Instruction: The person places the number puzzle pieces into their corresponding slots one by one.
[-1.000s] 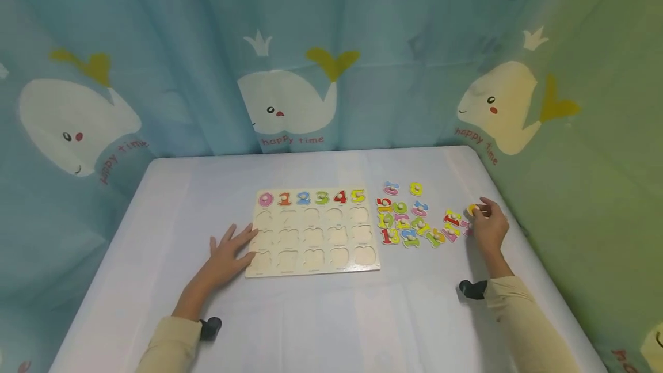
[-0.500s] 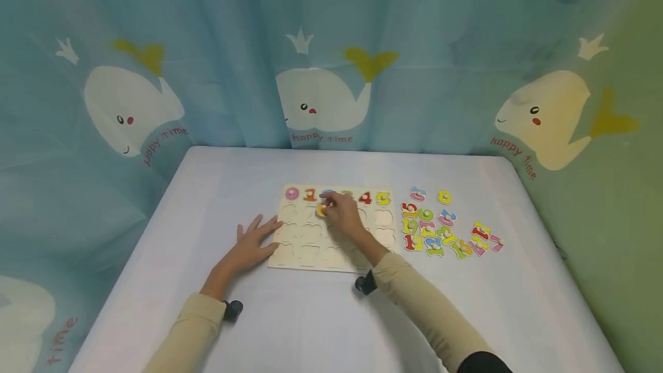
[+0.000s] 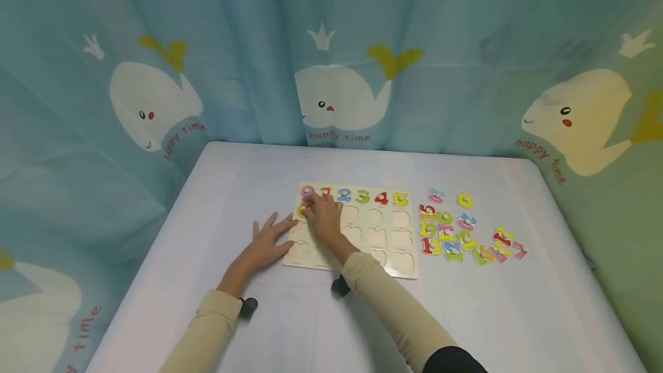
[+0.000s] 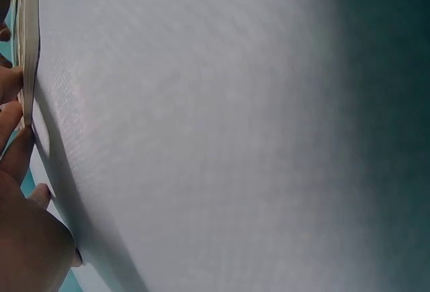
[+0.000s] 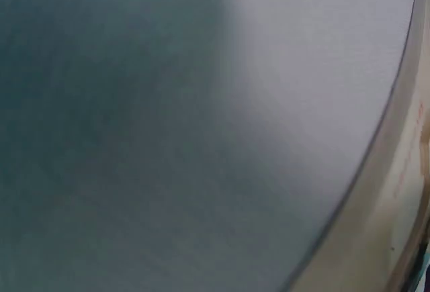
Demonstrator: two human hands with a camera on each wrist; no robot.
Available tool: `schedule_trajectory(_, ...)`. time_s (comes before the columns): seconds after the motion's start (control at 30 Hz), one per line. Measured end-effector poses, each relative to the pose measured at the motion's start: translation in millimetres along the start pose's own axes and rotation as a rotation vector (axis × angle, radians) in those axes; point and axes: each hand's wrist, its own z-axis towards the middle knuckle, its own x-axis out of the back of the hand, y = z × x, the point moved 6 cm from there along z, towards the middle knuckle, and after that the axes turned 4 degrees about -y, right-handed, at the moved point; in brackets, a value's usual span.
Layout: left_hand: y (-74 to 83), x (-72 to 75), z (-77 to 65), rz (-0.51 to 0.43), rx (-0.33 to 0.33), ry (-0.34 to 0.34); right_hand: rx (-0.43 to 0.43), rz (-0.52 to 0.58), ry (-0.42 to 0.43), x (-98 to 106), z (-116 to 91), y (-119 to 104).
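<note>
A wooden number puzzle board [image 3: 362,255] lies on the table, with the numbers 0 to 5 filling its top row and bare recesses below. My right hand [image 3: 325,219] reaches over the board's left side and pinches a yellow puzzle piece [image 3: 300,210] at the first recess of the second row, just below the pink 0 [image 3: 308,190]. The fingers partly cover that piece, so its number is hidden. My left hand [image 3: 266,244] rests at the board's left edge with fingers spread. In the left wrist view, fingertips [image 4: 20,148] touch the board's edge [image 4: 28,43].
Several loose number pieces lie right of the board, among them a yellow 8 [image 3: 464,200], a red-and-yellow 13 [image 3: 431,246] and a pink 7 [image 3: 520,250]. A white cloth covers the table [image 3: 290,327]. Whale-print curtains [image 3: 248,96] hang behind it and at the sides.
My right hand has carried the yellow piece from the table's right side leftward across the board to the second row's first recess. My left hand stays at the board's left edge. The head view has shifted.
</note>
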Motion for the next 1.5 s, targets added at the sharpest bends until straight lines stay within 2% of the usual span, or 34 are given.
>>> schedule_trajectory(0.17, 1.8, -3.2, 1.8, 0.004, 0.004, 0.002, -0.018, 0.091, 0.018, 5.1, -3.8, 3.5)
schedule_trajectory(0.27, 2.1, -7.9, 2.8, 0.003, 0.004, -0.014, -0.037, 0.088, 0.008, 5.7, -6.0, 8.3)
schedule_trajectory(0.43, 4.5, -13.2, 4.6, -0.008, -0.007, -0.022, -0.044, 0.028, -0.069, 7.5, -6.8, 13.2)
schedule_trajectory(0.5, 5.9, -13.6, 5.4, -0.004, -0.01, -0.022, -0.047, 0.046, -0.127, 10.5, -6.9, 14.8)
schedule_trajectory(0.6, 5.0, -12.2, 4.1, 0.009, -0.006, -0.017, 0.0, 0.14, -0.151, 22.3, -8.9, 18.7)
schedule_trajectory(0.7, 1.1, -8.3, -0.3, 0.013, 0.015, -0.004, 0.073, 0.248, -0.105, 45.7, -15.0, 29.6)
schedule_trajectory(0.8, -2.0, -4.6, -4.0, 0.013, 0.033, 0.003, 0.115, 0.25, -0.011, 80.8, -22.9, 54.6)
schedule_trajectory(0.97, -1.7, -1.2, -4.0, 0.022, 0.04, 0.005, 0.043, 0.136, 0.13, 152.2, -39.4, 119.9)
schedule_trajectory(1.13, 2.8, 0.8, 0.1, 0.034, 0.018, 0.0, -0.07, 0.018, 0.186, 210.4, -63.8, 179.3)
schedule_trajectory(1.23, 4.1, 0.8, 2.2, 0.036, 0.014, -0.01, -0.121, -0.043, 0.163, 230.7, -76.5, 202.9)
schedule_trajectory(1.3, 4.0, 1.1, 2.4, 0.036, 0.019, -0.01, -0.155, -0.036, 0.139, 238.9, -82.5, 213.5)
schedule_trajectory(1.5, 3.6, 1.2, 1.6, 0.042, 0.022, -0.007, -0.256, 0.019, 0.112, 247.4, -94.7, 235.1)
